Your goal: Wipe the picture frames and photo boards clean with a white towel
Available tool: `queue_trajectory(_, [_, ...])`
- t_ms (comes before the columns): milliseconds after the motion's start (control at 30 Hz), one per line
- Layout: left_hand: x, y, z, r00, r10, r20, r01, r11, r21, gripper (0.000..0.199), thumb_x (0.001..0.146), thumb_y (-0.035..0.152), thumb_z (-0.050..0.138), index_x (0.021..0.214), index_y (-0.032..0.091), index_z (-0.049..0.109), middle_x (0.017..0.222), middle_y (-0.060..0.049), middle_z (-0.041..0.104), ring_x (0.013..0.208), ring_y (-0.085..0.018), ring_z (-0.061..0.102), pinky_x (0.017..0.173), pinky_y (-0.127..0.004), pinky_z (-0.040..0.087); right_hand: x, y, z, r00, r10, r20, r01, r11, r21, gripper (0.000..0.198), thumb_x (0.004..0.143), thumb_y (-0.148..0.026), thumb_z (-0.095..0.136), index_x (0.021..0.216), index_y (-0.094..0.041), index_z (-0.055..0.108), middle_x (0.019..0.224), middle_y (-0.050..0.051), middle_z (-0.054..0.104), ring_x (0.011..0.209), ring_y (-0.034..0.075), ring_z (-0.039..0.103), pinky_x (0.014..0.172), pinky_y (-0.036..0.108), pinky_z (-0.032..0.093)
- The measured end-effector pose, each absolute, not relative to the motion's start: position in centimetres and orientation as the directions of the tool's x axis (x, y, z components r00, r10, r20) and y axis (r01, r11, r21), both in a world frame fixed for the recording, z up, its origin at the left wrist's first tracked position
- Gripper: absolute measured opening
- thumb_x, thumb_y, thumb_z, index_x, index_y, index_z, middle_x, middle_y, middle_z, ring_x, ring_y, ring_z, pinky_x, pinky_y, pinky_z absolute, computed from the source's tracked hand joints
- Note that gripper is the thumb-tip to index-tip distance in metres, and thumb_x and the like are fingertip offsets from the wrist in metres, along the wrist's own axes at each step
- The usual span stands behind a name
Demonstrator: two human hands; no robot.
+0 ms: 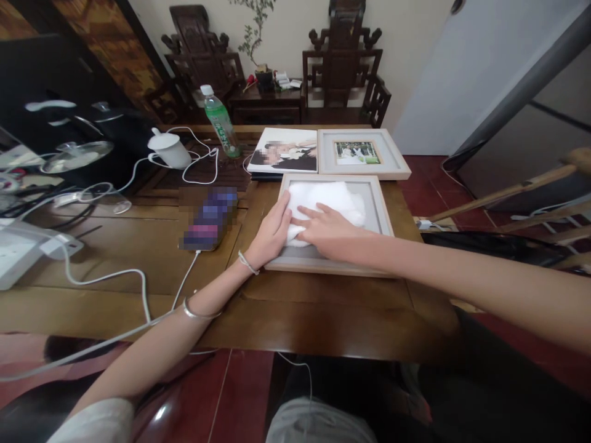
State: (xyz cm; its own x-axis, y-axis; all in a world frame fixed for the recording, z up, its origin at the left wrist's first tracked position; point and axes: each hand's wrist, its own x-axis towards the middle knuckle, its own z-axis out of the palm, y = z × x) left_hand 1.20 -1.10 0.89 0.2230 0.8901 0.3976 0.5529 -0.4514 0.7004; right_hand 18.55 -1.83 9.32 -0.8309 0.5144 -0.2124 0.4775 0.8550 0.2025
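A light wooden picture frame point(386, 215) with a grey inner panel lies flat on the table in front of me. Fluffy white cotton wadding point(341, 200) is spread over part of the panel. Along the frame's left side rests my left hand point(272, 231), its fingers stretched out beside the wadding. My right hand point(325, 231) reaches in from the right and lies on the wadding with its fingers spread. Under the palms, part of the wadding and frame is hidden.
Behind stand a photo panel point(281, 161) and a second frame point(397, 157) holding a small picture. Leftward are a phone point(210, 218) on a white cable, a lidded white cup point(170, 151), a green bottle point(221, 126), a pot point(83, 166) and a power strip point(18, 252).
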Motion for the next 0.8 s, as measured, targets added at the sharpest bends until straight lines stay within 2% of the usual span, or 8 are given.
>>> queue_trajectory(100, [1.2, -1.0, 0.7, 0.271, 0.868, 0.415, 0.579, -0.492, 0.65, 0.053, 0.101, 0.038, 0.031, 0.147, 0.011, 0.034, 0.154, -0.017, 0.034, 0.143, -0.025, 0.031, 0.119, -0.046, 0.022, 18.7, 0.8, 8.9, -0.811, 0.561, -0.167, 0.512, 0.818, 0.261, 0.04, 0.085, -0.004, 0.047, 0.113, -0.023, 0.069, 0.151, 0.004, 0.043, 0.141, 0.032, 0.031, 0.108, 0.055, 0.032])
queue_trajectory(233, [0.9, -0.6, 0.2, 0.34, 0.837, 0.43, 0.607, -0.544, 0.579, 0.057, 0.096, 0.025, 0.038, 0.15, 0.012, 0.026, 0.157, -0.016, 0.028, 0.145, -0.026, 0.027, 0.12, -0.048, 0.021, 18.5, 4.4, 8.4, -0.79, 0.606, -0.091, 0.545, 0.763, 0.348, 0.041, 0.088, -0.008, 0.046, 0.118, -0.025, 0.067, 0.151, 0.004, 0.042, 0.143, 0.034, 0.026, 0.11, 0.068, 0.017])
queue_trajectory(333, [0.6, -0.4, 0.0, 0.374, 0.826, 0.421, 0.621, -0.56, 0.548, 0.064, 0.09, 0.016, 0.041, 0.152, 0.013, 0.024, 0.158, -0.014, 0.025, 0.146, -0.026, 0.024, 0.121, -0.048, 0.019, 18.5, 6.4, 8.1, -0.784, 0.621, -0.022, 0.555, 0.716, 0.424, 0.035, 0.089, -0.014, 0.049, 0.115, -0.026, 0.069, 0.149, 0.002, 0.045, 0.143, 0.034, 0.024, 0.112, 0.067, 0.013])
queue_trajectory(433, [0.4, -0.4, 0.0, 0.384, 0.824, 0.416, 0.622, -0.564, 0.544, 0.065, 0.086, 0.011, 0.04, 0.151, 0.013, 0.028, 0.158, -0.014, 0.026, 0.146, -0.026, 0.024, 0.121, -0.047, 0.018, 19.8, 7.4, 8.0, -0.757, 0.653, 0.006, 0.583, 0.672, 0.457, 0.03, 0.091, -0.018, 0.049, 0.112, -0.024, 0.07, 0.149, 0.003, 0.045, 0.143, 0.034, 0.025, 0.113, 0.063, 0.014])
queue_trajectory(567, [0.3, -0.4, 0.0, 0.374, 0.824, 0.426, 0.619, -0.564, 0.546, 0.066, 0.083, 0.008, 0.04, 0.149, 0.014, 0.033, 0.157, -0.012, 0.031, 0.145, -0.025, 0.027, 0.121, -0.046, 0.02, 23.9, 7.6, 8.2, -0.727, 0.687, -0.009, 0.603, 0.644, 0.47, 0.033, 0.087, -0.008, 0.049, 0.11, -0.017, 0.071, 0.148, 0.008, 0.046, 0.141, 0.035, 0.027, 0.111, 0.062, 0.015])
queue_trajectory(700, [0.4, -0.5, -0.1, 0.346, 0.832, 0.433, 0.637, -0.548, 0.543, 0.065, 0.082, 0.008, 0.04, 0.147, 0.014, 0.036, 0.155, -0.012, 0.035, 0.144, -0.025, 0.031, 0.121, -0.046, 0.023, 29.2, 7.5, 8.5, -0.646, 0.763, -0.036, 0.667, 0.586, 0.459, 0.037, 0.081, -0.002, 0.048, 0.103, -0.018, 0.074, 0.142, 0.008, 0.053, 0.136, 0.034, 0.038, 0.107, 0.063, 0.023])
queue_trajectory(800, [0.4, -0.4, -0.2, 0.332, 0.831, 0.447, 0.645, -0.546, 0.535, 0.064, 0.081, 0.008, 0.041, 0.145, 0.013, 0.039, 0.152, -0.012, 0.039, 0.142, -0.026, 0.035, 0.12, -0.046, 0.025, 31.8, 7.0, 8.7, -0.628, 0.777, -0.042, 0.694, 0.583, 0.421, 0.042, 0.078, -0.002, 0.047, 0.104, -0.022, 0.074, 0.141, 0.006, 0.055, 0.132, 0.03, 0.043, 0.102, 0.058, 0.034])
